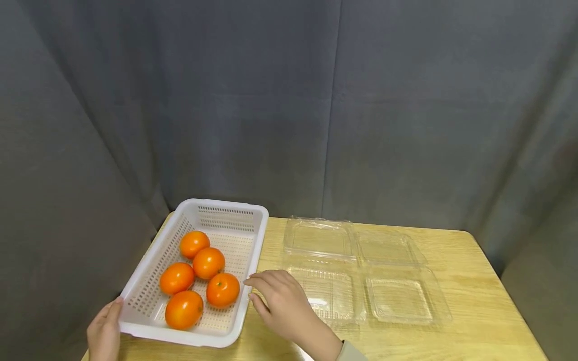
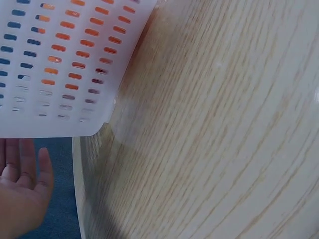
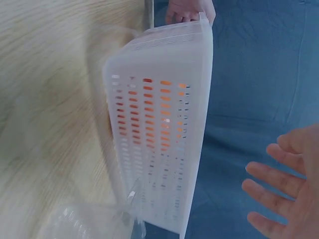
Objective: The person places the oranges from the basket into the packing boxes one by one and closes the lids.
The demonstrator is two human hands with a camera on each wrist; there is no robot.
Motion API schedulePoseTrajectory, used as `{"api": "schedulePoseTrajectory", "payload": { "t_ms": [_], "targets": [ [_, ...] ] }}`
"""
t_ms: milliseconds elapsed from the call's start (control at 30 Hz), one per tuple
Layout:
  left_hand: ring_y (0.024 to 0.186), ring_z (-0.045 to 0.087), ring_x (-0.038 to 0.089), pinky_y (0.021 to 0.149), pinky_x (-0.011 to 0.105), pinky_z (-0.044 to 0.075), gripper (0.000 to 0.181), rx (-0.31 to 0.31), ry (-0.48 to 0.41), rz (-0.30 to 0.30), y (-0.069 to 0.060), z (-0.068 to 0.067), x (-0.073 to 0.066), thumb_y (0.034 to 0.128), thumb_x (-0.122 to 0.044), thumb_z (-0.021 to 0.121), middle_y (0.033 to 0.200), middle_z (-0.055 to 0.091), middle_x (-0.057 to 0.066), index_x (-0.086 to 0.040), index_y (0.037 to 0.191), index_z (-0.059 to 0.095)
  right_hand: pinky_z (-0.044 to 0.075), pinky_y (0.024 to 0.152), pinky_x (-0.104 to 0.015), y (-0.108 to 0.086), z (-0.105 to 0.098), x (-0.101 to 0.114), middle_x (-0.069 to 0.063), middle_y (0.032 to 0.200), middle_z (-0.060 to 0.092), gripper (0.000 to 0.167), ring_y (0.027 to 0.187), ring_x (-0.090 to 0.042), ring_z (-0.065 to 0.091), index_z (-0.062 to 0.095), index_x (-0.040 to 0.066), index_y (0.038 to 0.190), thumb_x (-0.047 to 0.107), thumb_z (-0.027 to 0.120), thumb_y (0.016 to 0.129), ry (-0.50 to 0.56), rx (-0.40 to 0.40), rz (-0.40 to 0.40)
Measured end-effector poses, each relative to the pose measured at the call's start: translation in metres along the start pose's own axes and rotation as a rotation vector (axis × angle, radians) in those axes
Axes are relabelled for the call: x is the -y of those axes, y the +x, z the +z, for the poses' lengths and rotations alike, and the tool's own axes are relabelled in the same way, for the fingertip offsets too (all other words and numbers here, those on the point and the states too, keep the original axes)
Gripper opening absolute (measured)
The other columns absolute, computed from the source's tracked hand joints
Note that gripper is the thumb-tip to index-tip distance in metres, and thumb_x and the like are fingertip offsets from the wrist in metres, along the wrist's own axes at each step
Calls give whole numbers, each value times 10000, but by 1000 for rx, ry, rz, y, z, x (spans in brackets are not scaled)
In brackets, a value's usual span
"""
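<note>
A white slotted plastic basket (image 1: 259, 235) stands on the left of the table, with several glossy oranges (image 1: 208, 263) lying in it. At its near left corner my left hand (image 1: 104, 331) grips the rim, thumb on top. In the left wrist view the fingers of that hand (image 2: 25, 189) reach up to the rim's underside. My right hand (image 1: 282, 303) is by the basket's right rim. The right wrist view shows this hand (image 3: 286, 184) with spread fingers, apart from the basket wall (image 3: 149, 124), holding nothing.
Two clear plastic clamshell boxes lie open to the right of the basket: one nearer it (image 1: 322, 296), the other (image 1: 399, 301) farther right. Bare wood shows on the table's right part (image 1: 478, 301). Grey curtains (image 1: 271, 125) hang behind and at both sides.
</note>
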State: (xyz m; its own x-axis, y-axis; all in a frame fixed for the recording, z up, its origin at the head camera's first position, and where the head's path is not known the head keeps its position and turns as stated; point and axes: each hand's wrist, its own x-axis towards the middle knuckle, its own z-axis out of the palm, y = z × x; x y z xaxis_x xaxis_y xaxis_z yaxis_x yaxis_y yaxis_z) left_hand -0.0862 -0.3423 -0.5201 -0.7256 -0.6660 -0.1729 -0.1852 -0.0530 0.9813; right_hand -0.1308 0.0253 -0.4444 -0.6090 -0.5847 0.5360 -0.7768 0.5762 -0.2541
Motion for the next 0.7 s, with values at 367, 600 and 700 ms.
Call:
{"api": "schedulePoseTrajectory", "payload": {
  "t_ms": [367,600,700],
  "targets": [
    [733,532,-60,707,98,365,336,-11,-79,14,1,-3,3,1002,-319,563,688,621,-249,-389,695,679,471,929,-234,33,15,7,68,1104,696,170,1034,-95,637,701,186,1122,229,656,965,-13,88,-122],
    [700,557,-38,693,88,400,361,4,-105,44,2,-2,4,1015,-268,541,672,640,-205,-350,696,691,475,909,-221,52,23,2,88,1088,696,178,1015,-70,638,704,203,1140,253,631,985,-52,158,-165],
    [693,559,-35,689,84,406,357,9,-111,48,2,-2,4,1013,-260,541,669,642,-197,-356,704,693,482,892,-224,58,27,2,102,1074,696,183,993,-62,638,708,216,1145,257,613,994,-52,203,-170]
  ]
}}
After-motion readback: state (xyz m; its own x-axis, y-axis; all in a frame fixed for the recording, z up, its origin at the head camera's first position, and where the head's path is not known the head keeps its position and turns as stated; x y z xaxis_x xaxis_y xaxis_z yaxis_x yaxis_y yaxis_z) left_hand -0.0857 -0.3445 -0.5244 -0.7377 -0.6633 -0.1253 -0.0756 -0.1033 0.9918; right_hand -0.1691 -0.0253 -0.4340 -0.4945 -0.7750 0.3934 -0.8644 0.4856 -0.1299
